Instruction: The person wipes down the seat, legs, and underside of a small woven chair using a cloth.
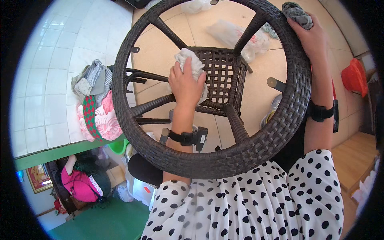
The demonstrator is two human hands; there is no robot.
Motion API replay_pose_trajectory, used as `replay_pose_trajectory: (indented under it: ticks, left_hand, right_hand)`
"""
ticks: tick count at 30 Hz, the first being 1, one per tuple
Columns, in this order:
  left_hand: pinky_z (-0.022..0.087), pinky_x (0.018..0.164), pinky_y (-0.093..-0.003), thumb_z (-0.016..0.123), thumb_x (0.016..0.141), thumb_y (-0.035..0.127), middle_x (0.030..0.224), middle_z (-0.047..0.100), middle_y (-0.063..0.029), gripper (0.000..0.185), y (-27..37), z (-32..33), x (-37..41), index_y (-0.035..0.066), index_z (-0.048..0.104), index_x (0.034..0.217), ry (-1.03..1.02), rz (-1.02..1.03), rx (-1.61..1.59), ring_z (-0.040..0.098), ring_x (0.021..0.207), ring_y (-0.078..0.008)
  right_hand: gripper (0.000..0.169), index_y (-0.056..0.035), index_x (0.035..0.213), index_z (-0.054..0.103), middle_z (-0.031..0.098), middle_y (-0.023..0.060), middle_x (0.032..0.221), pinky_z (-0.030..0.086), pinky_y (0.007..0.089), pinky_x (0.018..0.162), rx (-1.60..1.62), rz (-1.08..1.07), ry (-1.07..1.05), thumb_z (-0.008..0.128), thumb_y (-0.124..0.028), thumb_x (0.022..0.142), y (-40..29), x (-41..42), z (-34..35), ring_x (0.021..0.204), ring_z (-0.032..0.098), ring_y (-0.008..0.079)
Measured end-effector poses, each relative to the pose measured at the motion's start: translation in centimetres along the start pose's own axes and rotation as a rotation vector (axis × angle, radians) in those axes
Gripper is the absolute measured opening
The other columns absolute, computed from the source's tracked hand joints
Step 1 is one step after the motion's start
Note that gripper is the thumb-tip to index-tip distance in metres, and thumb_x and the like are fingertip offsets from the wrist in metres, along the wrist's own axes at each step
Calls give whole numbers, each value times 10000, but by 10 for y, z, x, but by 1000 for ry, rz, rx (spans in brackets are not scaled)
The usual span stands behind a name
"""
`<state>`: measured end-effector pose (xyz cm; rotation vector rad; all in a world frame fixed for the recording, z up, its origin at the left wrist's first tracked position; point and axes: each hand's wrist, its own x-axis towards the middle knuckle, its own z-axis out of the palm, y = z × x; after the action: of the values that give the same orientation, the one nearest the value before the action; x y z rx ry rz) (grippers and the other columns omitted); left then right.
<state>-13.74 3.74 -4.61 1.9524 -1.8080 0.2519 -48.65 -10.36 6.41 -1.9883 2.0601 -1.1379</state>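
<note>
A dark brown woven-rattan round frame (300, 81), likely of a table, lies tilted across my lap, its ribbed legs running down to a square lattice-woven shelf (220, 75). My left hand (186, 85) reaches through the ring and presses a white cloth (192, 61) against the left side of that shelf. At the upper right, my right hand (313, 37) grips a crumpled grey cloth (297, 15) beside the outer edge of the ring. Both wrists wear black straps.
Folded cloths (96, 78) and pink fabric (109, 126) lie on a white tiled surface at left. Plastic bags (228, 33) rest on the floor beyond the frame. A red-orange bucket-like item (354, 76) is at right. Another person (79, 186) in pink is at lower left.
</note>
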Motion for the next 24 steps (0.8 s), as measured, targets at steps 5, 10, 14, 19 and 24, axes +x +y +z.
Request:
replay_pose_trajectory:
  ticks: [5, 10, 14, 19, 24]
  left_hand:
    - [430, 1013, -494, 747, 822, 300, 1318, 550, -249, 608, 6, 3, 11, 86, 572, 1363, -179, 77, -217, 514, 1202, -429]
    - [436, 996, -482, 795, 742, 211, 1327, 548, -216, 669, 16, -30, -38, 114, 581, 1368, -331, 225, -409, 525, 1189, -407]
    - [434, 987, -469, 812, 688, 169, 1296, 553, -225, 709, 20, -55, -83, 105, 588, 1357, -286, 313, -442, 529, 1171, -395]
    - [443, 1005, -446, 761, 810, 158, 1341, 526, -198, 641, 6, -59, -153, 80, 535, 1404, -395, -142, -724, 542, 1171, -365]
    - [493, 946, -364, 566, 1002, 190, 1401, 480, -145, 600, 10, -53, -160, 84, 305, 1531, 66, -1059, -1207, 564, 1167, -269]
  right_hand:
    - [652, -114, 1275, 630, 726, 175, 1072, 518, 404, 881, -52, -18, 29, 738, -549, 801, 12, 6, -11, 1027, 694, 325]
    - [658, -121, 1283, 625, 723, 182, 1080, 514, 408, 892, -56, -13, 14, 728, -561, 804, 11, 5, -1, 1041, 689, 336]
    - [662, -121, 1283, 626, 723, 183, 1084, 513, 406, 895, -25, 19, 20, 728, -564, 802, 14, 2, -5, 1049, 688, 335]
    - [670, -118, 1284, 627, 725, 176, 1087, 514, 402, 897, 9, 5, 11, 734, -566, 797, 13, 3, -2, 1052, 691, 322]
    - [431, -33, 1125, 650, 720, 188, 969, 541, 390, 826, 220, 50, 102, 804, -205, 762, -37, -18, -10, 928, 703, 303]
